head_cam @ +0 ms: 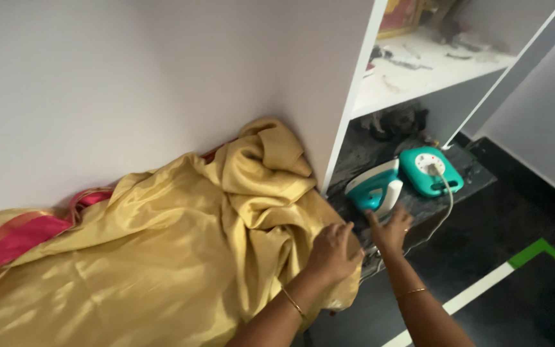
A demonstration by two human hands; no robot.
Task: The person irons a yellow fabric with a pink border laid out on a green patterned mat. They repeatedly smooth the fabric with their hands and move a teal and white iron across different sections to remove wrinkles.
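Observation:
A large golden-yellow cloth point(162, 244) with a pink border lies spread and bunched against the wall. My left hand point(333, 252) rests on the cloth's right edge, fingers curled over the fabric. My right hand point(390, 229) reaches just past the cloth, fingers spread, beside the base of a teal and white electric iron point(375, 186) standing upright on a dark slab point(464, 172). The iron's white cord point(448, 205) trails down to the right.
A white shelf unit point(361, 83) stands beside the cloth, with small items on its upper shelf. The floor is dark with a white and green stripe point(502, 273). A plain wall backs the cloth.

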